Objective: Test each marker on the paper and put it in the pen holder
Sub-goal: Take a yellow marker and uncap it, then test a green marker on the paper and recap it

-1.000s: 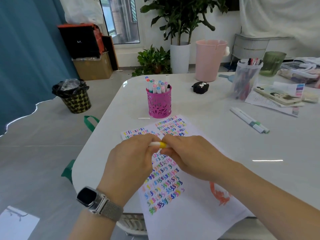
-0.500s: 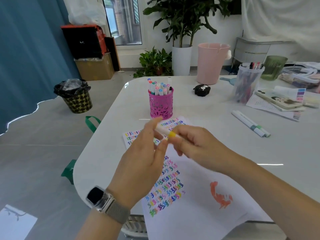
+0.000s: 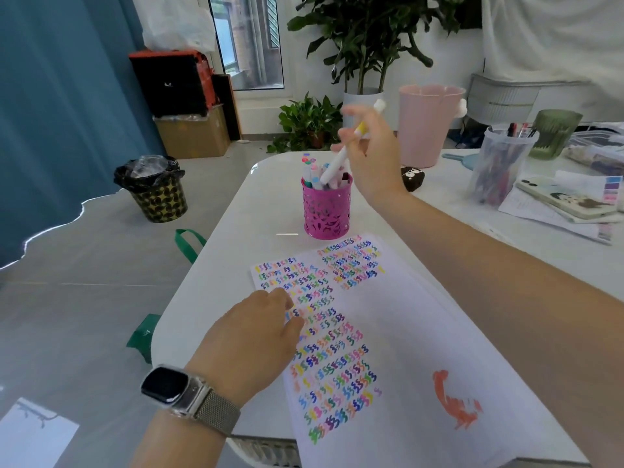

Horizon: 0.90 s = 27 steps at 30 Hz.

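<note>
The left hand lies flat on the near left edge of the white paper with coloured test marks, fingers loose, holding nothing. Farther, the pink perforated metal pen holder stands full. Above it, the right hand pinches the slim white plastic marker with yellow band at mid-barrel, tilted, its lower end at the rim. The marker looks light, stiff and smooth, so it may slip.

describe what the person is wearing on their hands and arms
Both forearms are bare, with no sleeves in view. The left wrist carries a square black-faced smartwatch in a clear case on a silver woven-mesh metal band. The right hand and left hand show no gloves or rings.
</note>
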Each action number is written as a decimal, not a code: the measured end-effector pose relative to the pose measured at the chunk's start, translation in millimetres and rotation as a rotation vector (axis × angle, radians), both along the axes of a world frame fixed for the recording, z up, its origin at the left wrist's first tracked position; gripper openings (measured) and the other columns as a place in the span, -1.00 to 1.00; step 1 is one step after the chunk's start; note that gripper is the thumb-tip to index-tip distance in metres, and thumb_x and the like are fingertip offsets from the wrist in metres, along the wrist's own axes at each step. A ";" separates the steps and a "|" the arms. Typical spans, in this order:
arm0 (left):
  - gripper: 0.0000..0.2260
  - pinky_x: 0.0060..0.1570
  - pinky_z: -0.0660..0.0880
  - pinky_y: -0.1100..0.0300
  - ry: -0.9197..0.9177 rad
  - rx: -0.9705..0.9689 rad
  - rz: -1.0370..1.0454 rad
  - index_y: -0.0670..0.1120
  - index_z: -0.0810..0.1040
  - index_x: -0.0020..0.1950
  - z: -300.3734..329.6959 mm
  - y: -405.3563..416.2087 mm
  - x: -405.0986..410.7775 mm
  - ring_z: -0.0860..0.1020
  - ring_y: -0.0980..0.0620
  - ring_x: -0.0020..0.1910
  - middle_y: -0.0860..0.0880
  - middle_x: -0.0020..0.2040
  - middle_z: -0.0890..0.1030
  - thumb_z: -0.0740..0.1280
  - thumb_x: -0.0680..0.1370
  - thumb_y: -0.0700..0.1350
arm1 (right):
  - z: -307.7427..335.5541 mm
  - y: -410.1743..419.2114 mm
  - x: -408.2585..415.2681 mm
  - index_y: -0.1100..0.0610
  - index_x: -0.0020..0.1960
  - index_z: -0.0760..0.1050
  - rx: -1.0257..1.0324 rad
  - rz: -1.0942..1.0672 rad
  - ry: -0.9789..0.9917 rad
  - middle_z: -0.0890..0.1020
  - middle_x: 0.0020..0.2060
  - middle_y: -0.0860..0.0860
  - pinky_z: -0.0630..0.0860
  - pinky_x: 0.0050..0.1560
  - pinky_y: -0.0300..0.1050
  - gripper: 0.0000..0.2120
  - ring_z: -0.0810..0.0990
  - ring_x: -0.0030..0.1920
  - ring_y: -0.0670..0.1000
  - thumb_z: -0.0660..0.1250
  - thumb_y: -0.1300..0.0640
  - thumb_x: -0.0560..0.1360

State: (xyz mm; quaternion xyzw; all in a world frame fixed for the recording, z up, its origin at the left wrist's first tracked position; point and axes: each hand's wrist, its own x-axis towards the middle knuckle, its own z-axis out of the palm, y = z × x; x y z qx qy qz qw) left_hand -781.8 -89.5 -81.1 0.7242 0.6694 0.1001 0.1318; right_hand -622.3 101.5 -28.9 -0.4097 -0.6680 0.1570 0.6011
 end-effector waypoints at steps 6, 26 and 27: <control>-0.71 0.03 0.39 0.24 0.063 0.007 -0.022 0.02 0.39 0.23 0.1 2.1 2.0 0.48 0.07 0.09 0.05 0.15 0.50 0.08 0.60 0.11 | -15.4 -3.6 -0.5 0.03 0.47 0.16 0.014 0.001 -0.074 0.60 -0.11 0.09 0.56 -0.08 -0.17 -0.43 0.62 -0.15 0.03 0.25 0.31 0.54; -0.69 0.18 0.42 0.12 0.103 -0.146 0.005 -0.03 0.39 0.23 -1.2 -0.6 5.8 0.38 0.02 0.20 0.01 0.24 0.38 0.09 0.59 0.11 | -95.3 -105.5 169.1 0.22 0.33 0.24 -0.951 -0.551 -1.122 0.27 0.39 0.16 0.14 0.39 0.21 -0.44 0.11 0.44 0.18 -0.09 -0.18 0.57; -0.68 0.18 0.42 0.12 0.107 -0.147 0.005 -0.04 0.39 0.23 -1.5 -1.2 6.7 0.38 0.01 0.20 0.01 0.24 0.37 0.09 0.59 0.11 | -95.8 -105.8 170.8 0.17 0.25 0.30 -0.934 -0.495 -1.119 0.33 0.34 0.15 0.20 0.36 0.20 -0.47 0.17 0.40 0.19 -0.12 -0.18 0.54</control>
